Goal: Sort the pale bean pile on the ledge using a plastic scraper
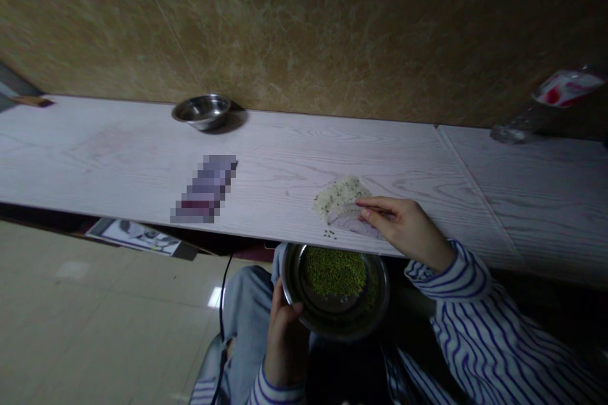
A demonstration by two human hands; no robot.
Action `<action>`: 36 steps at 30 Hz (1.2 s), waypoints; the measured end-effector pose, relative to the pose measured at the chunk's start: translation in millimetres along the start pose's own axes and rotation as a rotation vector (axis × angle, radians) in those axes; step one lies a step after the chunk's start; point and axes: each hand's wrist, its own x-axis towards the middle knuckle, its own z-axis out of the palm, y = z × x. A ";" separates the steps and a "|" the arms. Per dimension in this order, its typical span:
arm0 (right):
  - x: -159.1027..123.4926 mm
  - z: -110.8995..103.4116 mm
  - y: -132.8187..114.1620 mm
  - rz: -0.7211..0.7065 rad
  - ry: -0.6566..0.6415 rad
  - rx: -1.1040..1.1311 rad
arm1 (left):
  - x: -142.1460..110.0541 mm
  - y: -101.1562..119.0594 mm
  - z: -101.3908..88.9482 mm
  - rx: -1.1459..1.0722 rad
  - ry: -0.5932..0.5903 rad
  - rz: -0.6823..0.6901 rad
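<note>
My left hand (286, 335) grips the left rim of a steel bowl (380, 297), thumb over the edge. The bowl sits below the table's front edge, over my lap. Inside it lie many small green beans (335, 271), like mung beans. My right hand (403, 224) is on the table with fingers pinched at a thin translucent sheet (349, 218), whose exact kind is unclear. This sheet rests against a pile of white grains (339, 193), like rice, dotted with green beans. Several loose green beans (329, 233) lie just in front of the pile.
A second steel bowl (202, 112) stands near the wall. A pixelated flat rectangular object (206, 190) lies left of the pile. At the right, a clear plastic bottle (546, 104) with a red-and-white label stands by the wall. A dark cable (222, 323) hangs beside my leg.
</note>
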 end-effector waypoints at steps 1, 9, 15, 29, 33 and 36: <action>-0.5 -0.9 -0.2 0.001 -0.003 0.007 | 0.1 -0.1 -0.1 0.003 -0.001 0.000; 0.1 -0.7 2.3 0.012 0.015 -0.011 | 2.3 -3.9 -5.3 -0.015 -0.001 -0.010; -3.4 -1.3 1.9 -0.019 0.017 0.005 | 4.0 -5.1 -7.1 -0.008 0.013 0.000; -1.3 2.9 4.8 -0.034 0.026 -0.043 | 1.8 -0.8 0.2 0.000 0.021 0.016; -3.9 2.4 3.1 -0.045 0.015 -0.043 | 0.9 1.4 2.4 0.004 0.009 0.013; -4.2 2.8 3.5 -0.049 0.017 -0.045 | -0.9 3.8 5.8 0.001 -0.001 0.015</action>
